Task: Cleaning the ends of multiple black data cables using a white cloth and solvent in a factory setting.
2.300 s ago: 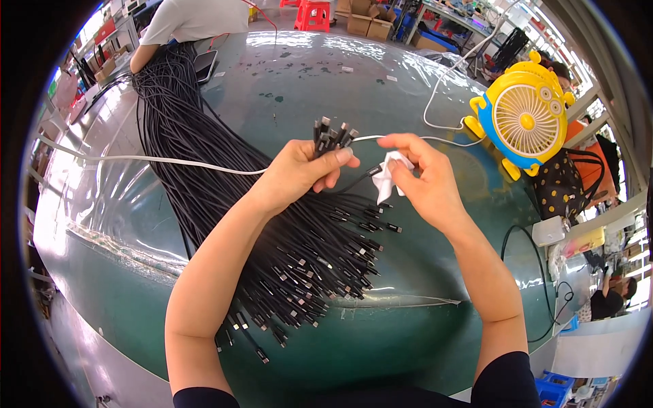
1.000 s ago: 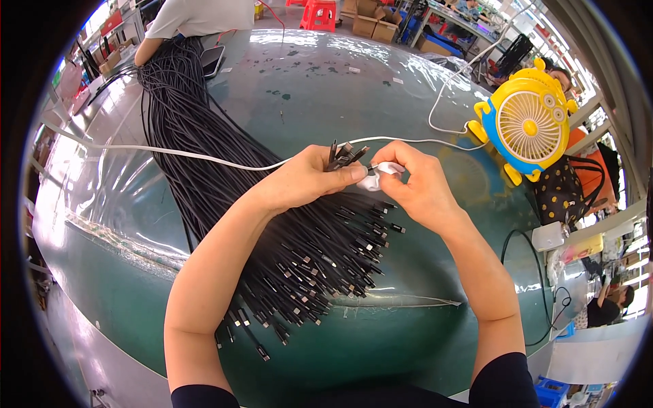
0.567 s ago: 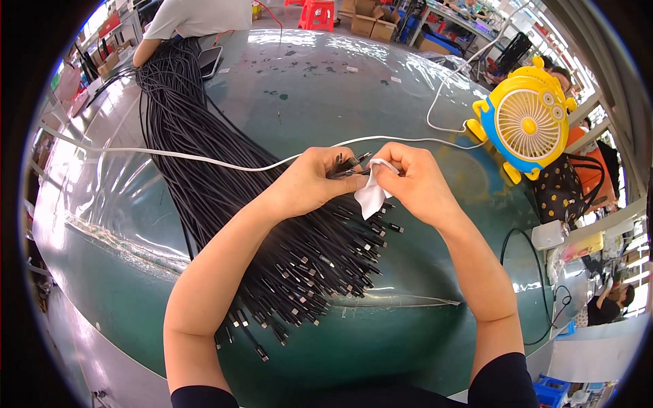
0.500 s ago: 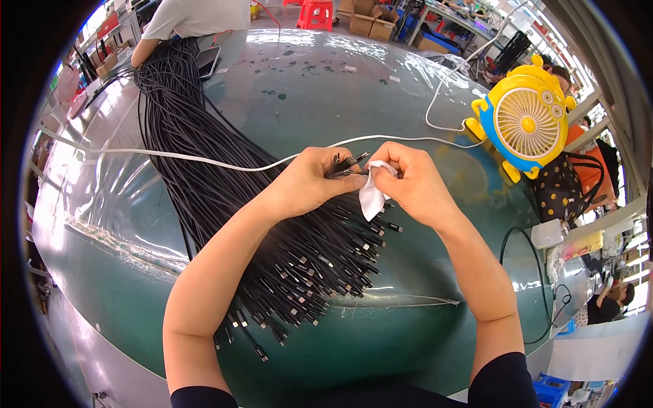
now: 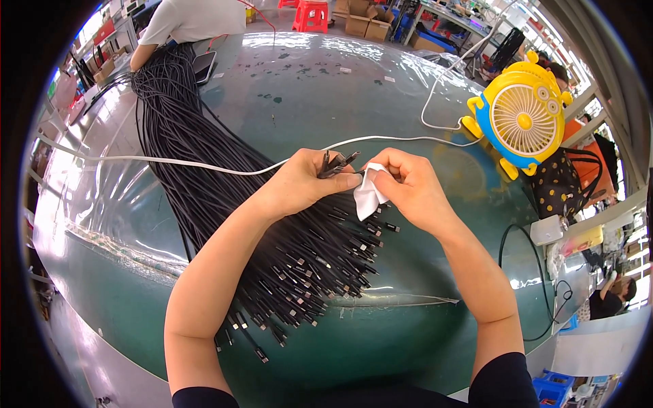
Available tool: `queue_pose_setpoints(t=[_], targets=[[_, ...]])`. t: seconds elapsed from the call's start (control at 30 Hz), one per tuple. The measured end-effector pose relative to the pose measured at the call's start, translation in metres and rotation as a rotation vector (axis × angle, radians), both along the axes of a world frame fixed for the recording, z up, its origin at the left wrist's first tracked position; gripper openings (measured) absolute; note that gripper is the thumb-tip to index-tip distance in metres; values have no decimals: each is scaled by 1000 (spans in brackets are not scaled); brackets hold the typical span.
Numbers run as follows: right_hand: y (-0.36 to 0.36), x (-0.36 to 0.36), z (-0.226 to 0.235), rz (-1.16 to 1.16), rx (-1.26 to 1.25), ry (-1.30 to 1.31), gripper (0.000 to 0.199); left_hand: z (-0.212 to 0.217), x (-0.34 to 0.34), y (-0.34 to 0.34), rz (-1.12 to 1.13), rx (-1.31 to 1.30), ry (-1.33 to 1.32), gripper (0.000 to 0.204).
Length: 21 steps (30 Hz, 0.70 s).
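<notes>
A thick bundle of black cables (image 5: pixel 197 143) runs from the far left of the table toward me, its many metal-tipped plugs (image 5: pixel 292 285) fanned out below my forearms. My left hand (image 5: pixel 303 180) is closed round several black cable ends (image 5: pixel 338 163), whose tips stick up between thumb and fingers. Close beside it, my right hand (image 5: pixel 411 183) pinches a small white cloth (image 5: pixel 369 197) that hangs down from the fingertips. The cloth sits right against the cable ends; whether it wraps one of them is hidden by my fingers.
A white cord (image 5: pixel 224 165) crosses the table behind my hands toward a yellow and blue fan (image 5: pixel 520 115) at the right. A phone (image 5: pixel 203 66) lies by the bundle's far end, near a person in a white shirt (image 5: pixel 194 19). A dotted bag (image 5: pixel 561 180) is beyond the fan.
The cable ends in my left hand have shifted slightly, and the cloth has moved a little left with my right hand. The whole view has tilted slightly.
</notes>
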State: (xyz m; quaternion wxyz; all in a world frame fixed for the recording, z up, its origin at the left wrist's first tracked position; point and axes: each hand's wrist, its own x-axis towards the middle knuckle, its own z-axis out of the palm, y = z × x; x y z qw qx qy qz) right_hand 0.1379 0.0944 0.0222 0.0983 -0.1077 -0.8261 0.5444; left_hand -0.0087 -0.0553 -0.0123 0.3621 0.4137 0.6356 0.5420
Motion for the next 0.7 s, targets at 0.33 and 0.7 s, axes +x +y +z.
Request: queue_pose_setpoints(t=[0.33,0.7], targets=[[16,9,-9,-120,203,45,17,4,-4,-1,43,105,-122,29],[4,-15,8,-19,131,78,15,3,-6,-2,-52,-12,-57,32]])
